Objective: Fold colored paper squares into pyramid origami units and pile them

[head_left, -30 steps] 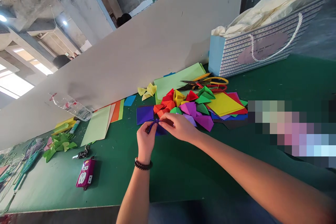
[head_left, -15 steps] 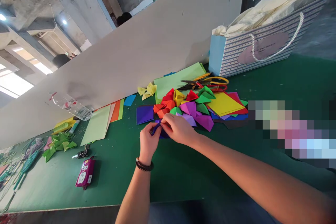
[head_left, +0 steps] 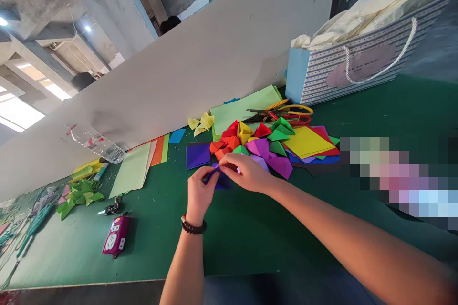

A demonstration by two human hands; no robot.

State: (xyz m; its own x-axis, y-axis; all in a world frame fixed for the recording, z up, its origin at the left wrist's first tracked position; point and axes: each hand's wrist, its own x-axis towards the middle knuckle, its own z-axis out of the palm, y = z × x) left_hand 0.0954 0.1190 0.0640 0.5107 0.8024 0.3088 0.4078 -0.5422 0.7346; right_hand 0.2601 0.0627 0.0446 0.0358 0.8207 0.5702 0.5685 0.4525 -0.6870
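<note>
Concrete beams run overhead in this room, and past a tall white partition (head_left: 200, 66) the tops of 2 people's heads (head_left: 170, 24) show. A long green surface (head_left: 243, 243) runs along the foot of the partition. At its far end stands a striped paper gift bag (head_left: 343, 76) with a light blue end and a white rope handle (head_left: 386, 59), filled with soft cream material (head_left: 358, 24). The pink oval label (head_left: 361, 64) on its side carries writing too blurred to read. A clear plastic bottle (head_left: 96, 147) lies on its side against the partition, and a magenta pouch (head_left: 116, 236) near the front edge bears a white label, its print too small to make out.

A heap of folded coloured paper pieces (head_left: 250, 140) sits mid-surface, with yellow-and-red-handled scissors (head_left: 282, 112) just behind it. The left hand (head_left: 200, 190), a dark bead bracelet (head_left: 193, 226) at its wrist, and the right hand (head_left: 246, 174) are both pinched closed on a folded dark purple paper (head_left: 220, 180). That paper is held just above the surface, directly in front of the heap and just beside a flat purple square sheet (head_left: 198, 156).
</note>
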